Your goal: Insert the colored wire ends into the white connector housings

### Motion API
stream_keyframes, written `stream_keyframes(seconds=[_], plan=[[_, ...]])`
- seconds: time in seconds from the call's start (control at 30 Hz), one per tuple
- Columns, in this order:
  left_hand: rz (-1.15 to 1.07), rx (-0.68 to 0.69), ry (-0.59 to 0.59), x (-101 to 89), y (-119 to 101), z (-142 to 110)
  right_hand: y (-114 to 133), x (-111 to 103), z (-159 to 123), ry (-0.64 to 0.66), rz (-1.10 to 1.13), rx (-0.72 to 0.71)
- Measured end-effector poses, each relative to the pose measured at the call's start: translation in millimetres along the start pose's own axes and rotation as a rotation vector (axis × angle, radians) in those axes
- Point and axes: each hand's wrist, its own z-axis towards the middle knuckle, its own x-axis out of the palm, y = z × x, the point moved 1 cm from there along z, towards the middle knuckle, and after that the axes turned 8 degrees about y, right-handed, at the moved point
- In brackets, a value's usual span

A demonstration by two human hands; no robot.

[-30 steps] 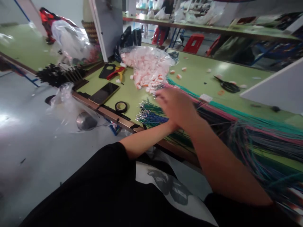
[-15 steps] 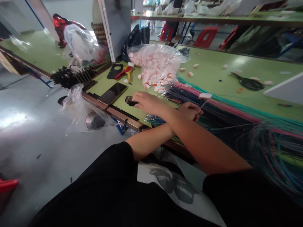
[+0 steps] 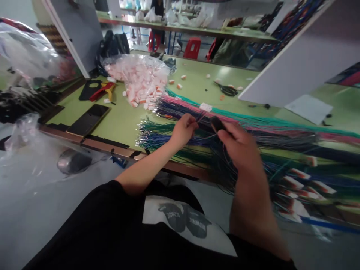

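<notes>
Long bundles of coloured wires [image 3: 253, 131] lie across the green table [image 3: 120, 120]. My left hand [image 3: 183, 129] rests on them, its fingers pinched shut on a few thin wires [image 3: 200, 117]. My right hand [image 3: 239, 144], blurred by motion, is raised just right of it and closed round a black roll of tape [image 3: 217, 123]. The two hands are a short way apart above the dark blue and green wire ends [image 3: 152, 135].
A clear bag of pink and white connectors [image 3: 140, 77] sits behind the wires. A phone [image 3: 88, 118], a black case [image 3: 89, 89] and a red and yellow tool [image 3: 102, 91] lie at the left. Scissors [image 3: 226, 89] lie farther back, and a white panel [image 3: 295, 63] leans at right.
My right hand reached left across my left arm to the tape roll near the table edge, picked it up and brought it back right. My view turned right.
</notes>
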Motion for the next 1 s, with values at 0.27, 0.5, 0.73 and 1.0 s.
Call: stream_keyframes(seconds=[0.27,0.5,0.73,1.0], plan=[[0.223,0.147,0.041,-6.1,2.0,-2.5,22.1,21.9,6.4,0.177,-0.337,0.082],[0.418,0.300,0.059,-8.5,1.1,-7.1,41.0,23.1,7.6,0.248,-0.564,0.231],[0.446,0.238,0.071,-7.0,-5.6,-13.5,47.9,24.0,9.6,0.253,-0.624,0.256],[0.409,0.241,0.009,-7.2,-11.7,-13.8,49.8,21.5,9.1,0.223,-0.568,0.228]])
